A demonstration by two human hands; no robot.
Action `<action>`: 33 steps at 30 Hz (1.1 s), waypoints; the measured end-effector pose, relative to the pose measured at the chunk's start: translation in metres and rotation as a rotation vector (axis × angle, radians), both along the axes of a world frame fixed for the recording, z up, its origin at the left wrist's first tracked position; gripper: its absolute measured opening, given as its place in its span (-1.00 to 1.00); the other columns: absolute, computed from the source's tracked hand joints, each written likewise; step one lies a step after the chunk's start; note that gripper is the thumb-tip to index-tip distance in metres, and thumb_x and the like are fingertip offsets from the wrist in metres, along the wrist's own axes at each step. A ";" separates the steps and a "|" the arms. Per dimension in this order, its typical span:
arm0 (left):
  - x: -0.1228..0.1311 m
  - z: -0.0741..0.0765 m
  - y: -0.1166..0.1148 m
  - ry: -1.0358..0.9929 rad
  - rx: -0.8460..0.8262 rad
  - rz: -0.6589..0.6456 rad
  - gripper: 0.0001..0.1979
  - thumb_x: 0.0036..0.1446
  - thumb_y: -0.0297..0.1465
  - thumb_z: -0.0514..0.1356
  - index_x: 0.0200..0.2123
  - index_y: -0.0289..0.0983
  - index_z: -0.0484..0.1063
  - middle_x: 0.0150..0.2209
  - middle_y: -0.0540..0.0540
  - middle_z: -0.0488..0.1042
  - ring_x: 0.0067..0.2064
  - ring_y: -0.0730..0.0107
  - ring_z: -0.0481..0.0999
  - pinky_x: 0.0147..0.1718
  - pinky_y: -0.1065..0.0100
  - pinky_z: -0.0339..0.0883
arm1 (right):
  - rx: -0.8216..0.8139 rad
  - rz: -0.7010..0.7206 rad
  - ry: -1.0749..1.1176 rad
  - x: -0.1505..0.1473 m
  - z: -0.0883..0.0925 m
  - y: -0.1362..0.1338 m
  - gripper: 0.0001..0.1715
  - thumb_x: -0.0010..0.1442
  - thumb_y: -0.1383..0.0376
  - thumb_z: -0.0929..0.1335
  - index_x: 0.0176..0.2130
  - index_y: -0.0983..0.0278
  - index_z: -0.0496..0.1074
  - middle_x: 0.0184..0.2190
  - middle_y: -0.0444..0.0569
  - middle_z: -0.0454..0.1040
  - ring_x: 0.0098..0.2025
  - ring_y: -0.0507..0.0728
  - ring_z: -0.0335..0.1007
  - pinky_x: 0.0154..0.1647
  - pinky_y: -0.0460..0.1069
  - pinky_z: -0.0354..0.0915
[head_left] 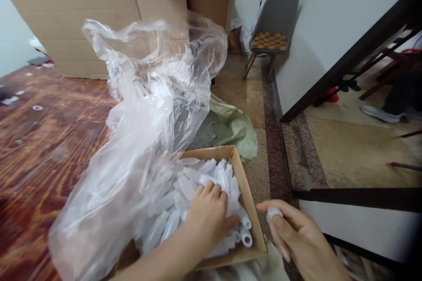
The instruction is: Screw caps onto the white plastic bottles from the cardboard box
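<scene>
While the left hand [209,215] is resting on the translucent plastic bottles [193,180] in the cardboard box [246,189], fingers curled so I cannot tell its grip, the right hand [298,239] is pinching one small bottle [273,214] just outside the box's right wall; a clear plastic bag [148,109] is draping over its left.

You are seeing no readable writing here: the cardboard boxes [82,9], plastic bag [148,118] and plastic bottles [194,180] are showing blank surfaces.

The bag [141,118] drapes over the left half of the box [245,186], blocking it; the right half stands open above the tubes [198,180].
</scene>
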State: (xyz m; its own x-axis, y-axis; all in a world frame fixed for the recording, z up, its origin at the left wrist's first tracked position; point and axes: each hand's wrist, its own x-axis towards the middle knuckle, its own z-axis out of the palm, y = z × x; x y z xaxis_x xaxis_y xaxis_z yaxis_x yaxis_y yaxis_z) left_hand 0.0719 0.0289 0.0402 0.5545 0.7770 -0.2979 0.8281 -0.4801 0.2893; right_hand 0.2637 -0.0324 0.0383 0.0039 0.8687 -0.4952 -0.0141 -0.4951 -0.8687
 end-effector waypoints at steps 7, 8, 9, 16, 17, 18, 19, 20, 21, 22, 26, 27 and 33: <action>-0.001 0.014 -0.006 -0.382 -0.107 0.105 -0.83 0.28 -0.41 0.05 -0.13 -0.29 0.39 -0.16 -0.19 0.48 -0.08 0.12 0.42 -0.11 0.13 0.33 | 0.319 0.187 -0.397 0.000 0.013 0.016 -0.64 0.22 0.04 0.36 -0.08 0.19 0.50 -0.50 -0.11 0.39 -0.52 0.05 0.31 -0.63 -0.11 0.23; -0.004 0.020 -0.008 -0.473 -0.144 0.096 -0.81 0.31 -0.39 0.02 -0.11 -0.28 0.38 -0.17 -0.18 0.47 -0.10 0.17 0.42 -0.12 0.17 0.33 | 0.393 0.222 -0.436 0.000 0.017 0.018 -0.68 0.23 0.08 0.37 -0.09 0.17 0.51 -0.43 -0.08 0.42 -0.48 0.05 0.36 -0.59 -0.11 0.28; -0.007 0.025 -0.010 -0.546 -0.181 0.082 -0.79 0.34 -0.36 -0.01 -0.09 -0.27 0.37 -0.18 -0.16 0.46 -0.12 0.21 0.42 -0.12 0.21 0.33 | 0.459 0.255 -0.464 -0.001 0.020 0.019 -0.71 0.23 0.12 0.37 -0.08 0.16 0.51 -0.38 -0.07 0.44 -0.44 0.05 0.39 -0.53 -0.11 0.33; -0.019 0.042 -0.019 -0.850 -0.539 0.248 -0.63 0.40 -0.18 -0.15 0.08 -0.17 0.29 -0.30 -0.04 0.45 -0.24 0.35 0.44 -0.26 0.37 0.33 | 0.720 0.513 -0.502 0.000 0.036 0.022 -0.61 0.29 0.34 0.30 0.10 0.08 0.36 -0.20 -0.09 0.51 -0.22 0.05 0.50 -0.20 -0.11 0.43; -0.019 0.042 -0.019 -0.874 -0.645 0.309 -0.60 0.39 -0.12 -0.16 0.06 -0.18 0.28 -0.41 0.00 0.39 -0.37 0.39 0.41 -0.39 0.41 0.31 | 0.747 0.560 -0.511 0.001 0.038 0.022 -0.58 0.29 0.36 0.30 0.11 0.07 0.33 -0.14 -0.09 0.51 -0.16 0.05 0.51 -0.14 -0.11 0.43; -0.020 0.041 -0.018 -0.890 -0.754 0.365 -0.57 0.36 -0.06 -0.17 0.03 -0.19 0.27 -0.51 0.06 0.31 -0.49 0.44 0.33 -0.52 0.45 0.24 | 0.778 0.607 -0.532 0.002 0.041 0.022 -0.56 0.29 0.38 0.30 0.12 0.05 0.31 -0.09 -0.10 0.52 -0.10 0.05 0.50 -0.09 -0.11 0.41; -0.020 0.040 -0.017 -0.897 -0.862 0.406 -0.55 0.34 -0.02 -0.16 0.01 -0.19 0.26 -0.58 0.11 0.22 -0.58 0.48 0.23 -0.61 0.49 0.15 | 0.819 0.654 -0.557 0.003 0.043 0.022 -0.53 0.29 0.39 0.31 0.14 0.04 0.29 -0.05 -0.11 0.52 -0.05 0.05 0.50 -0.06 -0.11 0.40; -0.021 0.040 -0.016 -0.897 -0.962 0.426 -0.54 0.32 0.01 -0.15 -0.03 -0.20 0.26 -0.63 0.15 0.16 -0.64 0.51 0.15 -0.68 0.52 0.05 | 0.862 0.702 -0.580 0.004 0.045 0.022 -0.52 0.29 0.40 0.31 0.14 0.04 0.27 -0.01 -0.12 0.52 -0.02 0.04 0.49 -0.04 -0.12 0.39; -0.022 0.039 -0.015 -0.893 -1.039 0.426 -0.54 0.31 0.03 -0.14 -0.07 -0.20 0.26 -0.67 0.17 0.14 -0.67 0.53 0.10 -0.71 0.54 -0.01 | 0.896 0.747 -0.597 0.005 0.047 0.022 -0.53 0.31 0.39 0.30 0.15 0.03 0.26 0.02 -0.12 0.51 0.00 0.04 0.49 -0.04 -0.13 0.38; -0.022 0.039 -0.015 -0.890 -1.078 0.420 -0.55 0.31 0.03 -0.13 -0.10 -0.20 0.26 -0.68 0.17 0.15 -0.68 0.55 0.08 -0.72 0.55 -0.05 | 0.917 0.781 -0.605 0.005 0.048 0.022 -0.54 0.32 0.38 0.30 0.15 0.03 0.26 0.04 -0.13 0.51 0.01 0.04 0.49 -0.06 -0.13 0.38; -0.026 0.038 -0.017 -0.930 -1.005 0.445 -0.56 0.29 0.03 -0.07 -0.08 -0.19 0.28 -0.59 0.13 0.22 -0.63 0.57 0.14 -0.67 0.56 0.01 | 0.816 0.787 -0.554 0.003 0.047 0.024 -0.64 0.36 0.31 0.28 0.12 0.04 0.28 -0.02 -0.14 0.55 -0.05 0.03 0.52 -0.09 -0.11 0.38; -0.027 0.038 -0.017 -0.937 -1.007 0.443 -0.56 0.29 0.03 -0.07 -0.04 -0.18 0.26 -0.58 0.13 0.21 -0.62 0.57 0.14 -0.67 0.55 0.01 | 0.778 0.780 -0.529 0.002 0.047 0.024 -0.68 0.36 0.28 0.28 0.10 0.05 0.30 -0.06 -0.15 0.56 -0.08 0.03 0.53 -0.11 -0.11 0.38; -0.030 0.043 -0.019 -0.807 -0.804 0.308 -0.59 0.36 -0.09 -0.14 0.08 -0.16 0.25 -0.50 0.07 0.32 -0.50 0.44 0.32 -0.47 0.43 0.23 | 0.725 0.828 -0.595 -0.008 0.049 0.026 -0.57 0.42 0.07 0.15 -0.27 0.23 0.44 -0.46 -0.12 0.52 -0.43 0.05 0.48 -0.38 -0.06 0.32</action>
